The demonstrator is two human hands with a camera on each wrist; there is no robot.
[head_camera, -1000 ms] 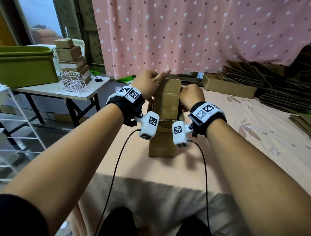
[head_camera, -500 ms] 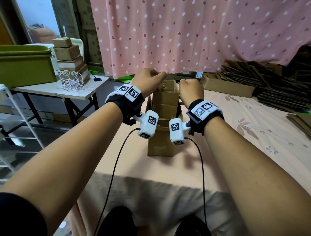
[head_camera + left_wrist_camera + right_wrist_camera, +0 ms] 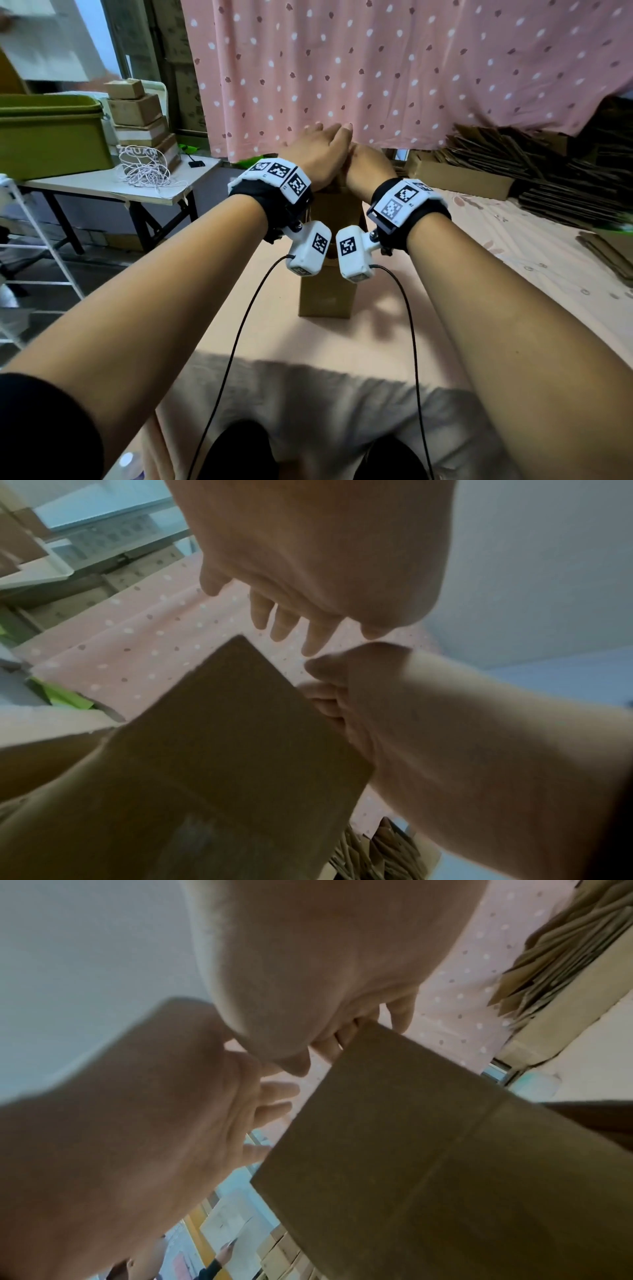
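Note:
A tall brown cardboard box (image 3: 325, 294) stands upright on the peach bedcover (image 3: 496, 274), straight ahead of me. Both hands meet over its top, which they hide in the head view. My left hand (image 3: 322, 147) lies across the right one with its fingers (image 3: 284, 626) straight and spread, holding nothing. My right hand (image 3: 368, 164) sits underneath. Its fingers (image 3: 346, 1037) curl over the far edge of a top flap (image 3: 428, 1123), with the thumb on the near side. That flap (image 3: 240, 737) stands between the two wrist cameras.
A pink dotted curtain (image 3: 376, 68) hangs close behind the box. Flattened cartons (image 3: 531, 164) are piled at the right. To the left, a table (image 3: 85, 185) carries a green crate (image 3: 51, 137), stacked small boxes (image 3: 137, 113) and tangled white cord (image 3: 147, 171). A white wire rack (image 3: 34, 257) stands nearer.
The hands were apart at the two sides of the box top. They have since come together over it, and the left hand has opened flat across the right.

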